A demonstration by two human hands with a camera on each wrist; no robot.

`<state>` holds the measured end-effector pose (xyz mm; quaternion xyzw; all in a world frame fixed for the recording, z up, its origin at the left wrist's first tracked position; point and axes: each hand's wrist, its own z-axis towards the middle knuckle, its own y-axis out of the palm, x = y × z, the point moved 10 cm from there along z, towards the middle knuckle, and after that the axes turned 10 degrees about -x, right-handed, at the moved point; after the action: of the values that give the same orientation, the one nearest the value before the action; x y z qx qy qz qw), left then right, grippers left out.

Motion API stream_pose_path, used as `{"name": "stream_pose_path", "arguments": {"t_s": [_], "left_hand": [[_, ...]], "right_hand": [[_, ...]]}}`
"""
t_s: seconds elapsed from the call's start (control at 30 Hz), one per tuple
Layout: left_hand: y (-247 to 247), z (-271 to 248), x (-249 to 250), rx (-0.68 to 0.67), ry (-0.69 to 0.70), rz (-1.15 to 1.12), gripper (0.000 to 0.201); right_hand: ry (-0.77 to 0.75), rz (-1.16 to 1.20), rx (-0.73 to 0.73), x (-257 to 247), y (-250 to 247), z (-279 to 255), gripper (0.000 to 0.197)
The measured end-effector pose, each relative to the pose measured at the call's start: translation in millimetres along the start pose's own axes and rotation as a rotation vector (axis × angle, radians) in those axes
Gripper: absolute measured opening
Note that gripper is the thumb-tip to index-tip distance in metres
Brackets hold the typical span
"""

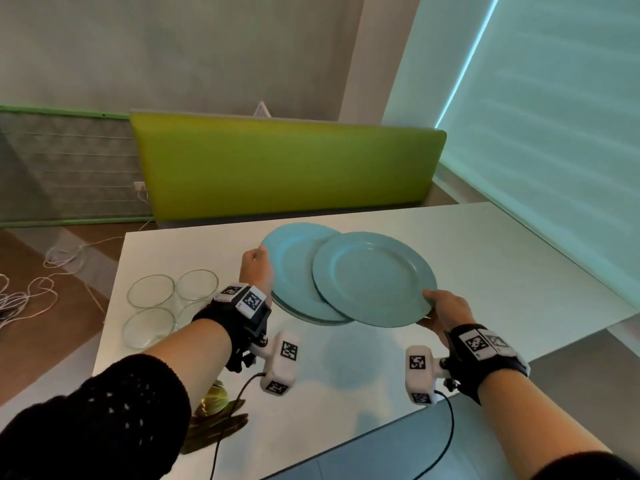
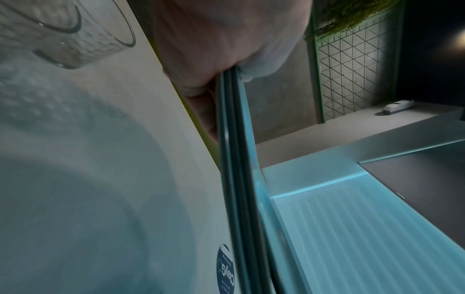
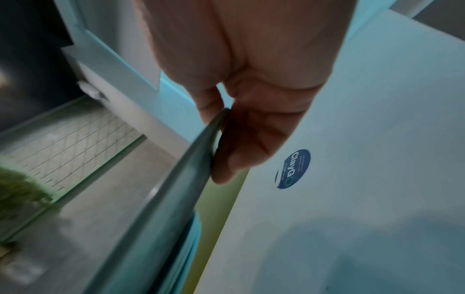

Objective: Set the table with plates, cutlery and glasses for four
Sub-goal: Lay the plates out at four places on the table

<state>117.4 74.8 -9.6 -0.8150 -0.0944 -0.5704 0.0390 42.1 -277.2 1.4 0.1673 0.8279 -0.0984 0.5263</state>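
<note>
One plate (image 1: 374, 278) in right hand (image 1: 441, 311)

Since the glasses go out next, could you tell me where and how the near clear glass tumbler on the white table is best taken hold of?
Grip the near clear glass tumbler round its side wall, coming from its near side, the person's side. It stands upright and open-mouthed, with other clear tumblers close behind and beside it, so the far side is probably crowded. Both hands currently hold turquoise plates.
</note>
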Motion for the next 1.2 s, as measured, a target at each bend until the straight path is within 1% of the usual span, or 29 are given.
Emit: {"name": "stream_pose_path", "arguments": {"t_s": [0.1,0.2,0.3,0.4,0.6,0.67,0.73,0.83,0.9,1.0,1.13,1.2], "left_hand": [[-16.5,11.2,-1.3,0.085,0.013,0.020,0.043],[-34.6,17.3,-0.9,0.156,-0.004,0.019,0.043],[-49.4,20.5,4.7,0.198,0.001,0.013,0.043],[-62.1,23.6,10.5,0.203,0.011,-0.001,0.043],[-76.3,27.7,15.1,0.161,0.039,0.042,0.042],[-79.0,28.6,12.0,0.149,0.035,0.042,0.042],[-80.1,28.9,9.4,0.133,0.032,0.041,0.041],[-80.4,28.9,7.6,0.110,0.028,0.026,0.040],[-80.0,29.5,7.7,0.098,0.028,0.028,0.040],[-80.4,29.6,8.4,0.086,0.026,0.013,0.039],[-78.9,28.0,13.2,0.070,0.030,0.017,0.039],[-78.0,27.7,15.0,0.064,0.035,0.012,0.039]], "right_hand": [[0.025,0.056,0.066,9.0,-25.7,7.0,0.014],[0.036,0.100,0.148,23.3,-46.7,7.8,0.021],[0.056,0.119,0.208,45.0,-59.9,5.9,0.032],[0.118,0.129,0.248,75.4,-63.0,0.0,0.036],[0.237,0.198,0.344,142.5,-49.0,-12.0,0.035],[0.260,0.175,0.353,158.8,-43.5,-13.9,0.033],[0.265,0.189,0.349,169.0,-37.4,-18.0,0.026],[0.270,0.226,0.325,180.3,-30.2,-23.3,0.039],[0.280,0.277,0.299,186.9,-26.7,-25.6,0.042],[0.313,0.243,0.274,197.8,-21.2,-27.6,0.042],[0.364,0.132,0.297,208.4,-17.5,-34.4,0.038],[0.386,0.100,0.264,209.9,-13.9,-36.4,0.040]]}}
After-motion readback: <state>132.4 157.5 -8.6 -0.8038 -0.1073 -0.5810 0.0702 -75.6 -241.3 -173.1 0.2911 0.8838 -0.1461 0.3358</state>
